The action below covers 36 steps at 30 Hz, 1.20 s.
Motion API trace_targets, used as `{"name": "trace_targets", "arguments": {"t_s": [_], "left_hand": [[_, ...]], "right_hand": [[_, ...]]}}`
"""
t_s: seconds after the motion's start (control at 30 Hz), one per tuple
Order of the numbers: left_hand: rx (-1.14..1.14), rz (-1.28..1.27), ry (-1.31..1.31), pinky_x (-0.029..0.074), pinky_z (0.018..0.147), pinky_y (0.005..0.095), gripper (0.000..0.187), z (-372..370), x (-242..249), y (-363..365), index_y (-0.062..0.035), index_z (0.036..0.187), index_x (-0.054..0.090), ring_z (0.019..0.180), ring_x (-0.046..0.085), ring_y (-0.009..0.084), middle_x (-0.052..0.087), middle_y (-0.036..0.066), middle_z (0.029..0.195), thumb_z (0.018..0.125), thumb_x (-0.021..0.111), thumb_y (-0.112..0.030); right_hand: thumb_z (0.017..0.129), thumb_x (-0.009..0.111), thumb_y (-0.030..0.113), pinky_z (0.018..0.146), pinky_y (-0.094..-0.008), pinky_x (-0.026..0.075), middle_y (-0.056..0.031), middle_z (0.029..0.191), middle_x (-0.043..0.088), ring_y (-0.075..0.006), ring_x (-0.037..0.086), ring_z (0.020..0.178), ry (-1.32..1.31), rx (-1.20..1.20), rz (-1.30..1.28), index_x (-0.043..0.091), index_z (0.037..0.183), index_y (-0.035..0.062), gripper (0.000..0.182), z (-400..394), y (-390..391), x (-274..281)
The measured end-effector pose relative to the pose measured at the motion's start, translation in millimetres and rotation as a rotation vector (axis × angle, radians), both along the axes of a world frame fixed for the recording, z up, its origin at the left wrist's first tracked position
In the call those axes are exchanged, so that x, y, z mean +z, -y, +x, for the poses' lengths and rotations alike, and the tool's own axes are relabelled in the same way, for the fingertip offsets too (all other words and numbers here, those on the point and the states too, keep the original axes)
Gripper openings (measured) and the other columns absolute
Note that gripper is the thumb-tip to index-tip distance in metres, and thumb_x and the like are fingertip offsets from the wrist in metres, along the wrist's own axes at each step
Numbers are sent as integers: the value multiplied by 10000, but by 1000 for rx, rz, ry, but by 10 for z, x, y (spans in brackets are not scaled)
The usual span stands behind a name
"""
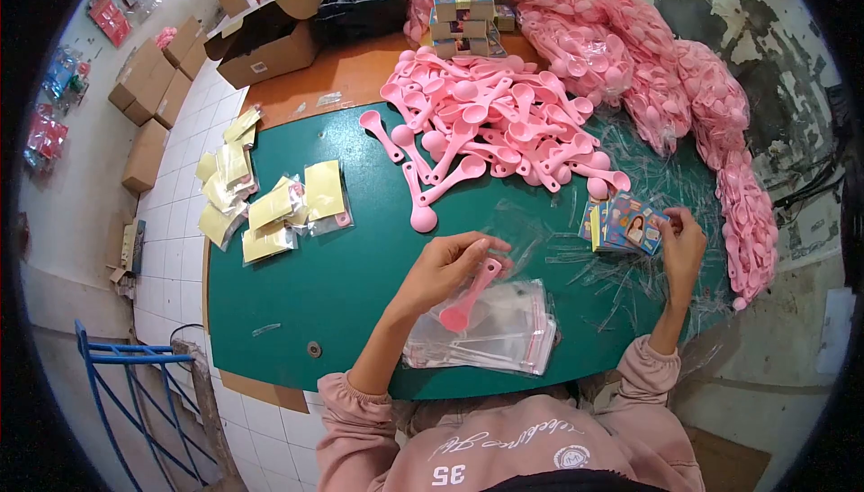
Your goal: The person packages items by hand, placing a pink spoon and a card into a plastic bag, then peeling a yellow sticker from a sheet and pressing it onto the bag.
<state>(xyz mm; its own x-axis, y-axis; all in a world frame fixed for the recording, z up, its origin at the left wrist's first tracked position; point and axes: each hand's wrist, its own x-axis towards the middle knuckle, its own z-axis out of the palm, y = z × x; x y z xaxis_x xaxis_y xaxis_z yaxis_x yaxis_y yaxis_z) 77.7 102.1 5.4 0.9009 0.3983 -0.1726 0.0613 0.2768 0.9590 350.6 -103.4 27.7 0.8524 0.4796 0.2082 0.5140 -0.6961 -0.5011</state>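
My left hand is closed on a clear plastic bag, and a pink measuring spoon hangs bowl-down, apparently inside the film. Below it lies a stack of flat clear bags near the table's front edge. On the right, my right hand pinches the edge of a small printed card at the top of a card stack. Beyond the hands a large heap of pink spoons covers the back of the green table.
Packed bags with yellow cards lie at the left. Clear plastic strips litter the right side. Large bags of pink spoons line the right edge. Card bundles and an open carton stand behind. A blue metal frame stands at lower left.
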Motion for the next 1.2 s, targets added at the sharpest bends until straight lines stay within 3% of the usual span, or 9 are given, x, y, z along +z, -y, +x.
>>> {"name": "trace_targets", "arguments": {"t_s": [0.03,0.1,0.3,0.57,0.63,0.87,1.0,1.07,1.2], "left_hand": [[-24,59,-8,431,600,184,311,-2,-3,-4,-9,1051,593,738,549,34,656,43,868,950,399,-231],[-50,119,-15,429,603,183,306,2,16,-7,-12,1042,604,736,537,26,657,40,851,948,406,-227],[-140,223,31,454,650,211,287,20,-62,26,-27,1014,630,692,540,51,654,32,814,936,441,-229],[-185,164,-55,389,579,179,315,-3,124,9,-13,1039,614,676,484,28,625,-10,784,939,442,-257],[-169,177,-57,401,568,192,308,12,73,12,-10,1016,619,647,491,39,636,9,776,936,446,-252],[-126,241,-107,357,474,222,299,1,-101,31,-12,943,630,531,386,41,558,-20,627,925,460,-257],[-163,310,-109,353,472,225,290,10,-105,40,-12,929,631,520,382,38,536,-19,609,921,466,-251],[-91,237,-36,322,454,240,290,35,-27,77,-5,898,625,505,357,41,471,-30,569,918,471,-249],[-97,229,-101,315,454,239,288,19,46,45,-5,911,627,506,351,43,469,-33,569,920,467,-244]], "right_hand": [[775,617,80,612,-263,451,-94,729,608,-150,585,667,-1,0,-3,564,979,-4,227,-89,-50,93],[807,575,44,612,-237,440,-80,740,607,-112,573,679,-335,271,423,573,915,-3,118,-352,-203,291],[840,533,34,597,-238,448,-63,719,609,-91,567,667,-278,571,362,576,892,-3,77,-863,-557,471],[825,551,28,577,-248,444,-84,731,619,-94,565,640,15,257,464,577,905,6,88,-778,-640,377],[823,554,29,581,-252,446,-95,736,617,-114,573,641,-361,371,444,580,902,7,86,-876,-622,401],[810,558,17,601,-254,457,-102,720,607,-150,596,651,-305,765,165,585,869,-7,69,-903,-614,396],[812,556,15,598,-259,462,-106,726,612,-159,602,652,-287,712,288,584,875,-9,74,-918,-635,382],[809,557,9,594,-264,465,-110,728,612,-166,606,660,-248,430,445,583,875,-13,75,-923,-636,413],[804,565,11,590,-270,467,-118,727,608,-175,609,659,-253,644,348,583,881,-14,83,-918,-600,410]]}}
